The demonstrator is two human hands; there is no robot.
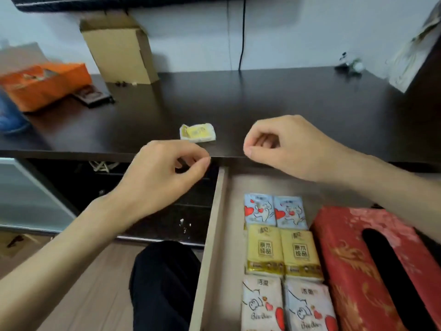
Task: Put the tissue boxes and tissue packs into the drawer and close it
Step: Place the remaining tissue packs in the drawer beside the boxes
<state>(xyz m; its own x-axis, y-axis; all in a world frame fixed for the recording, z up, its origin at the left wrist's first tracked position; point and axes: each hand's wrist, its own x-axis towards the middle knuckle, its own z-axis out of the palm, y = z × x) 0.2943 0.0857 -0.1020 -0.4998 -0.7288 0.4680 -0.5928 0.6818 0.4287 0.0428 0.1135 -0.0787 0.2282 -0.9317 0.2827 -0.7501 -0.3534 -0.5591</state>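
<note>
The drawer [220,235] stands pulled out below the front edge of the worktop [262,103] and already holds six small tissue packs [281,249] in three rows of two, with a red tissue box [346,259] just beside them on the right. One small yellow tissue pack [198,133] lies on the worktop near its front edge, and an orange tissue box [45,83] sits toward the back left corner, so the filling step looks unfinished. Both hands hover over the front edge, holding nothing: the left hand [164,173] and the right hand [284,146] each have loosely curled fingers, thumb close to forefinger. The yellow pack lies between them, slightly nearer the left hand. The next move likely calls for a light pinch on that soft pack and setting it in the drawer, then fetching the orange box before sliding the drawer shut.
</note>
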